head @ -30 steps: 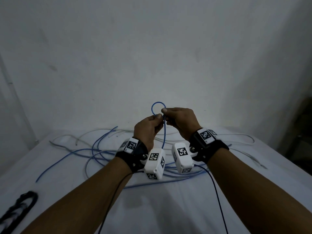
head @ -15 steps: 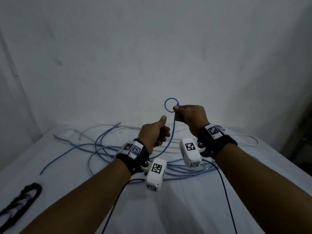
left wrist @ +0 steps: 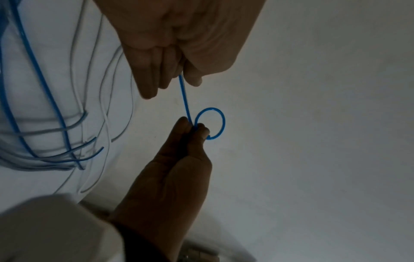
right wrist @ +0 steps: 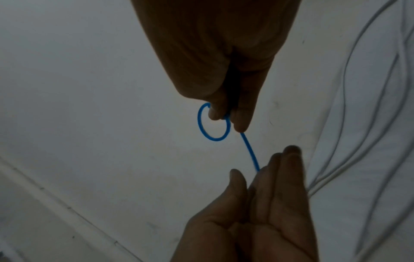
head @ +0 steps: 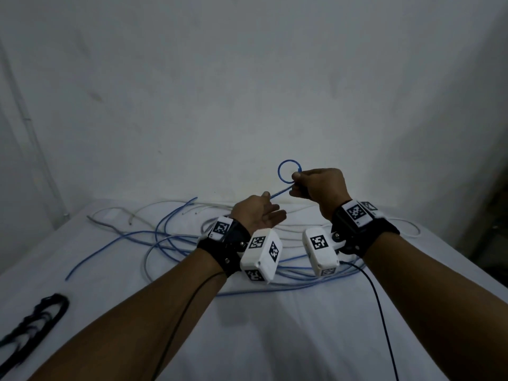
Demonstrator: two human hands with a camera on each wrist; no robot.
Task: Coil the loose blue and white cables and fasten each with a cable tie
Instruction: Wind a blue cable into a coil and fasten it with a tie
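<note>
Head view shows us starting the first coil: our right hand (head: 319, 187) pinches a small loop in the thin blue plastic cable (head: 288, 176) above the white-covered table (head: 275, 331); our left hand (head: 258, 214), fingers relaxed, guides the strand; next, we judge, comes feeding another turn into that grip.

Both hands raised above the desk (head: 275, 339), w/ the right hand (head: 319, 187) higher and right of the left hand (head: 258, 214). A small cable loop (head: 289, 172) sticks up left of the right hand's fingertips; one strand runs down-left to the left hand. Loose cables (head: 165, 237) sprawl on the desk under and behind the wrists, mostly left. Cable ties (head: 35, 323) lie at near-left desk edge, well apart.
</note>
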